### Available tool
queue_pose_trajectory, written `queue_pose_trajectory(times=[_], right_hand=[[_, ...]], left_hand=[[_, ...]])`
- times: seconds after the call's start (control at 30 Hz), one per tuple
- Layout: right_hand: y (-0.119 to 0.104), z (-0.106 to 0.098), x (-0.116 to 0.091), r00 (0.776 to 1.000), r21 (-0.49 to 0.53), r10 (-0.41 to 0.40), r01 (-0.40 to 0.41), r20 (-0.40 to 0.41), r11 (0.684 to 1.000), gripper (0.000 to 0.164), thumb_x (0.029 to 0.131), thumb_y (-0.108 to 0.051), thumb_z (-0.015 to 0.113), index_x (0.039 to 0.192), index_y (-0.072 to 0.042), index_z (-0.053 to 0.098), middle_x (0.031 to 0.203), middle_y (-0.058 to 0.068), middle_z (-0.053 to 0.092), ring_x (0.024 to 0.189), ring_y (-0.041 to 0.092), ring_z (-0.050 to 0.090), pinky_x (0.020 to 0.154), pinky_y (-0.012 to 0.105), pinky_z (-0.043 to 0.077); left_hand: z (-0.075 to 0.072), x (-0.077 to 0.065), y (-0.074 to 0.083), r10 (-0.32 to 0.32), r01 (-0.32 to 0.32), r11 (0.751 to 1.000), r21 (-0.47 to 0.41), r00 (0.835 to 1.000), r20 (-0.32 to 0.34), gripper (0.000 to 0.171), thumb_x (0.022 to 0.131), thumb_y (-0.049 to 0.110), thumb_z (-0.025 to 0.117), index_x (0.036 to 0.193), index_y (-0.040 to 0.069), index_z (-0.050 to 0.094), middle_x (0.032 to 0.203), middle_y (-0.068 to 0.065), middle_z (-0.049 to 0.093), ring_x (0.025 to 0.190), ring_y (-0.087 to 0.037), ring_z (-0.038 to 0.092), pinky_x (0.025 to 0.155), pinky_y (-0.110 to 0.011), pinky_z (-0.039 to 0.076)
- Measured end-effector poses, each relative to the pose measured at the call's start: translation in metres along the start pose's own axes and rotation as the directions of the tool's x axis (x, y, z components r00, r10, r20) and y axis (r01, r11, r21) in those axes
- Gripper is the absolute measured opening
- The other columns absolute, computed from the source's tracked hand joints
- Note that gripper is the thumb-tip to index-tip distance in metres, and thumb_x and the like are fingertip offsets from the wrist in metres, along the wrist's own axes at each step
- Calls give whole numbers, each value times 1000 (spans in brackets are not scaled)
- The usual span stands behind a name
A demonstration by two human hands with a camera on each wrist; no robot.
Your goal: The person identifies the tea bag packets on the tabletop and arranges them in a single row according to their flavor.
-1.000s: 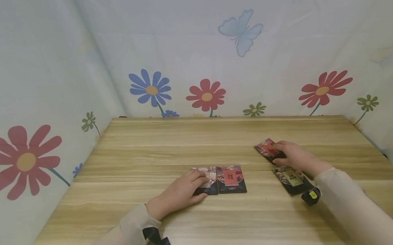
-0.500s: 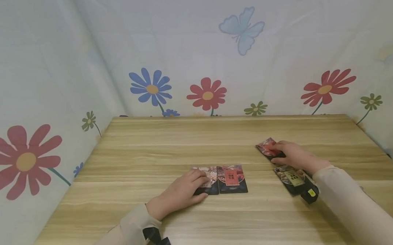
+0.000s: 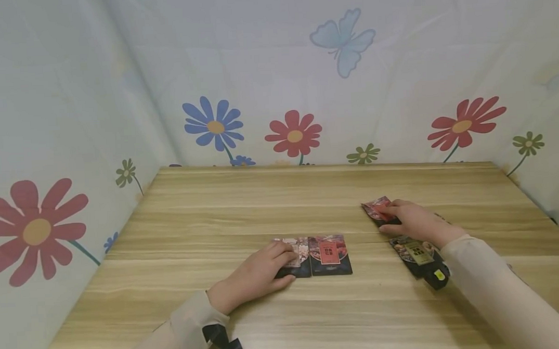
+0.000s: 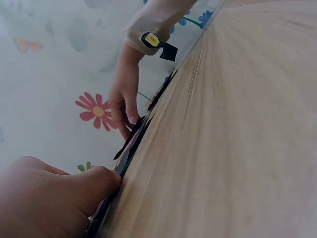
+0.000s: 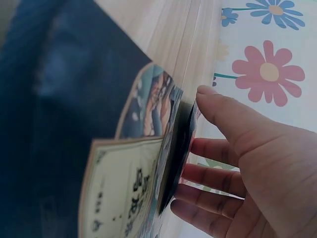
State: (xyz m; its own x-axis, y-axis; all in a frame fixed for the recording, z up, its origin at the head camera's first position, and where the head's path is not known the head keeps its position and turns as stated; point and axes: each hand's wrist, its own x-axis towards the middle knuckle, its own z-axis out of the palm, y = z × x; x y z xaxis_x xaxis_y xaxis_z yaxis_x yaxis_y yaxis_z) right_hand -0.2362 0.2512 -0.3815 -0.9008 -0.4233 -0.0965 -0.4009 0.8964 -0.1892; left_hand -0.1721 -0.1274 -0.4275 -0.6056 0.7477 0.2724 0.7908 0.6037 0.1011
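Note:
Flat dark tea packets lie on the wooden table. My left hand (image 3: 257, 272) rests its fingers on a pale-labelled packet (image 3: 303, 251), covering its left part. Against that packet's right side lies a red-labelled packet (image 3: 331, 256). Farther back on the right, my right hand (image 3: 419, 223) pinches another red-labelled packet (image 3: 373, 209) at its right end, thumb at the near edge. It sits at a slant. Just below this hand is a yellow-labelled packet (image 3: 416, 253), partly covered by the wrist device; the right wrist view shows its label (image 5: 119, 188) close up.
The wooden tabletop (image 3: 215, 203) ends at a white cloth backdrop (image 3: 256, 66) printed with flowers and a butterfly. A black device is strapped at the left wrist (image 3: 223, 343) and another black device (image 3: 437, 278) at the right.
My right hand and its packet have shifted slightly to the left. My left hand and the two packets beside it have stayed in place.

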Motion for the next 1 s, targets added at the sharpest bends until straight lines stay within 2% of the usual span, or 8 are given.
queue_pose_trajectory(times=[0.27,0.53,0.77,1.0], right_hand=[[-4,2,0,1000,4,1,-1,2,1000,67,88,-42,65,134,5,51,129,30,52,119,48,51,97,60,45],[-11,4,1,1000,-43,22,-22,0,999,67,88,-45,64,136,-1,52,126,29,53,115,46,54,93,60,48],[-19,8,1,999,-93,-25,21,-46,995,63,87,-42,67,134,-3,55,112,22,60,100,37,62,86,54,52],[-27,11,0,998,-107,-44,37,-55,994,62,87,-42,66,137,-8,54,115,22,61,103,37,62,89,53,52]], left_hand=[[0,1,0,2,-2,1000,-3,1000,-5,44,89,37,65,122,8,63,119,-4,61,113,-19,56,101,-32,49],[-1,1,1,-5,5,1000,-6,1000,3,44,89,37,65,122,7,63,119,-4,60,113,-19,56,101,-32,50],[1,0,-1,4,-4,1000,-12,1000,-8,44,89,36,65,122,7,62,119,-4,60,113,-19,56,101,-32,50],[3,0,-2,13,-13,1000,-6,1000,-10,42,89,36,65,121,8,63,118,-4,60,112,-18,56,100,-32,50]])
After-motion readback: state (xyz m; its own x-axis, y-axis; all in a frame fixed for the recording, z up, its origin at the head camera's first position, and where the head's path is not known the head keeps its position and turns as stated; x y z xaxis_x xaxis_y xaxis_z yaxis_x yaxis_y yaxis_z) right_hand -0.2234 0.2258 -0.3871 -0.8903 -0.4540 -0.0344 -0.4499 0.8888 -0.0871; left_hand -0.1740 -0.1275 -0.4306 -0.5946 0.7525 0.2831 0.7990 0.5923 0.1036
